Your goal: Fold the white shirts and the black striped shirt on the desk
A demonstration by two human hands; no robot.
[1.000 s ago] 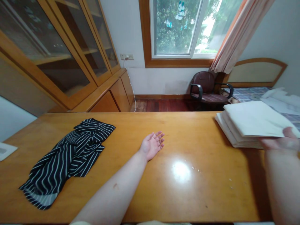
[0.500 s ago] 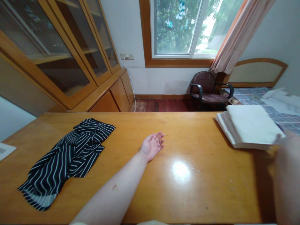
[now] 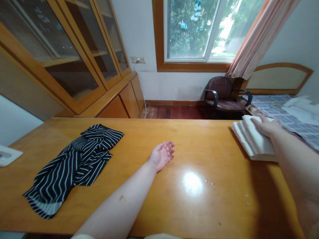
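My left hand (image 3: pixel 163 155) lies palm up on the wooden table (image 3: pixel 199 212), its fingers loosely spread and nothing in them. At the far right, my right hand (image 3: pixel 267 126) rests on top of a stack of white folded sheets (image 3: pixel 249 139); whether these are cloth or paper I cannot tell. Its thumb and fingers look stretched out across the top layer, and the forearm hides the right part of the stack. On the left side of the table, a black garment with white stripes (image 3: pixel 74 162) lies crumpled, apart from both hands.
A white object (image 3: pixel 10 155) lies at the table's left edge. Beyond the table stand a wooden cabinet with glass doors (image 3: pixel 82 66) and a brown armchair (image 3: pixel 220 91). A bed with a checked cover (image 3: pixel 264 103) is at the right.
My right hand has moved from the stack's right edge onto its top. My left hand stays where it was. The view has shifted slightly.
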